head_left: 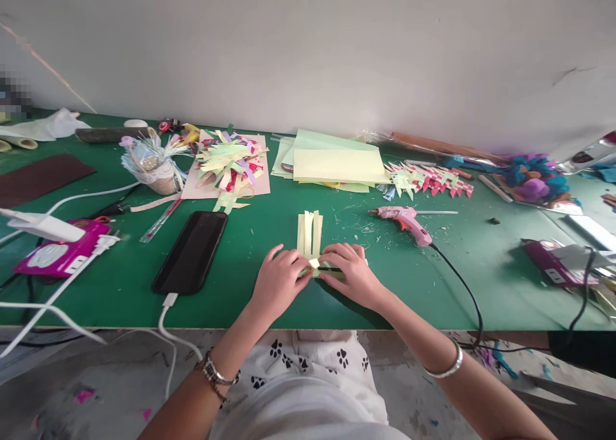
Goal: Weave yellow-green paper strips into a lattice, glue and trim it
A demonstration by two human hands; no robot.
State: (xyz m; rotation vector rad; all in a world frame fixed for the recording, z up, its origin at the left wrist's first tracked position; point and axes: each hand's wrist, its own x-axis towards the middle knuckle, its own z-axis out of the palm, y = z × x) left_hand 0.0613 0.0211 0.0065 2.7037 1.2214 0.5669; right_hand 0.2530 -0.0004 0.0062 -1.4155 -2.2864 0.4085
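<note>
Pale yellow paper strips lie in front of me, some pointing away from me and others running sideways under my right hand. Where they cross is a small folded part. My left hand pinches the strips at this fold from the left. From the right, the fingers of my right hand are closed on the same paper strips. My fingertips partly cover the fold, so its exact shape is hidden.
A pink glue gun with a black cord lies to the right. A black phone on a white cable is at left. Behind are pale paper sheets, a heap of cut strips and a woven paper piece. A magenta power strip sits far left.
</note>
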